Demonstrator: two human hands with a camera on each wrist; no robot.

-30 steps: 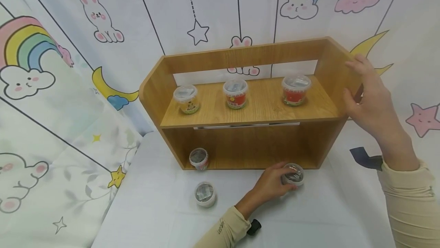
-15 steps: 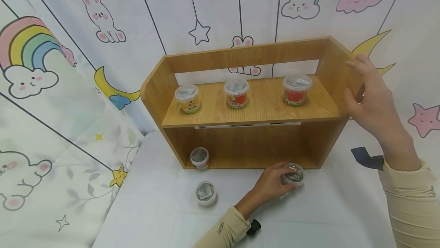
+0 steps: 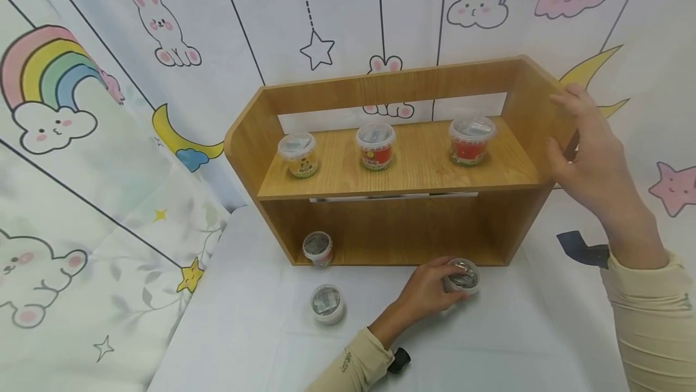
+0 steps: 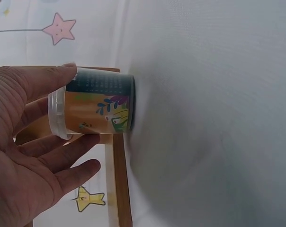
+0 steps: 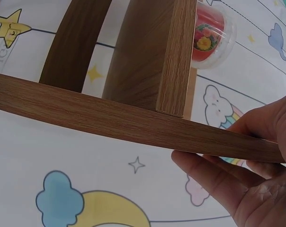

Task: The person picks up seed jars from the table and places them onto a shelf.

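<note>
On the white cloth in front of the shelf's lower right, my left hand [image 3: 433,289] grips a small lidded plastic tub [image 3: 462,277]. In the left wrist view, this tub [image 4: 98,101] shows an orange and dark teal label, and its base is right at the cloth. My thumb is on one side, with fingers behind and on the other side. My right hand [image 3: 592,159] holds the right side panel of a two-level wooden shelf [image 3: 429,189]. The right wrist view has the panel's edge [image 5: 129,125] between thumb and fingers.
On the upper board stand a yellow-labelled tub [image 3: 299,156] and two red-labelled ones, in the middle [image 3: 376,149] and at right [image 3: 470,143]. Another tub [image 3: 318,248] is at the lower level's left front. One more tub [image 3: 327,304] sits on the cloth before it.
My left hand and its tub have shifted very slightly left relative to the shelf. The right hand keeps its hold on the side panel. The head view has drifted a little.
</note>
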